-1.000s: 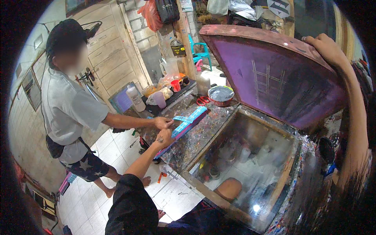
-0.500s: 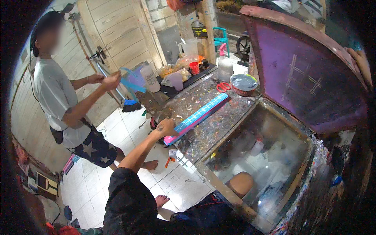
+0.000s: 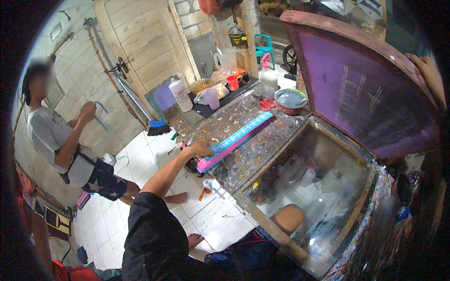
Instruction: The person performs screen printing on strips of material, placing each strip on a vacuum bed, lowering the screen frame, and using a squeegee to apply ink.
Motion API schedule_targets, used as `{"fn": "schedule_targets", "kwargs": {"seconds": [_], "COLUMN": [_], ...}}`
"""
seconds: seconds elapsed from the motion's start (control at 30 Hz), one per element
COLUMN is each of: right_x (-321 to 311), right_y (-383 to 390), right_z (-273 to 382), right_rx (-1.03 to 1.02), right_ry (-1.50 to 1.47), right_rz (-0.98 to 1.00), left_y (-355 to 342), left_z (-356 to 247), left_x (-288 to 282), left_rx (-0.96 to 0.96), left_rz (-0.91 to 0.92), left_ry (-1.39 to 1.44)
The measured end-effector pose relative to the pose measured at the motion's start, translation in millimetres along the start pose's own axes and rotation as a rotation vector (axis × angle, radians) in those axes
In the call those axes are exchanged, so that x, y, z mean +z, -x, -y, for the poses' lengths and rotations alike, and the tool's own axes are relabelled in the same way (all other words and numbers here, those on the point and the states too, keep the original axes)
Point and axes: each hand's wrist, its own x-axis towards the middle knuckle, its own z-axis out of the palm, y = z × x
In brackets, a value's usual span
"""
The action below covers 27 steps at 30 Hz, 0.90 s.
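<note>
A stack of long strips, pink below and blue on top (image 3: pixel 241 132), lies slantwise on the paint-spattered table. White line marks run along the top blue strip. My left hand (image 3: pixel 201 148) is at the stack's near end, its fingers curled together at the blue strip's edge; the fingertips are partly hidden. At the right, my right hand (image 3: pixel 425 70) grips the upper edge of a tilted-up screen-printing frame (image 3: pixel 323 61). The purple mesh of that frame carries pale crossed-line marks.
Beside the stack are red scissors (image 3: pixel 267 104) and a bowl of grey paste (image 3: pixel 290 99). Behind stand a spray bottle (image 3: pixel 268 84), a white bottle (image 3: pixel 181 96) and a red cup (image 3: pixel 232 83). A glass-topped frame (image 3: pixel 323 187) is nearest me. At left a person (image 3: pixel 56 136) holds a blue strip.
My left hand has shifted slightly left, uncovering more of the pink end. The other person has stepped back to the left with the blue strip. The raised frame stays up.
</note>
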Motion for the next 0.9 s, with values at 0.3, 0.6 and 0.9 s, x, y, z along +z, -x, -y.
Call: {"fn": "schedule_targets", "kwargs": {"seconds": [0.3,0.6,0.9], "right_x": [1,14,2], "right_y": [12,1,-11], "right_z": [7,-1,9], "right_rx": [-0.046,-0.046,0.032], "right_ry": [0.036,-0.085,-0.346], "right_rz": [-0.012,-0.087,0.005], "left_y": [-26,23,80], "left_z": [18,-32,-73], "left_x": [19,-25,121], "left_rx": [0.053,0.022,-0.051], "left_rz": [-0.031,0.069,0.043], "left_ry": [-0.345,-0.193,0.257]}}
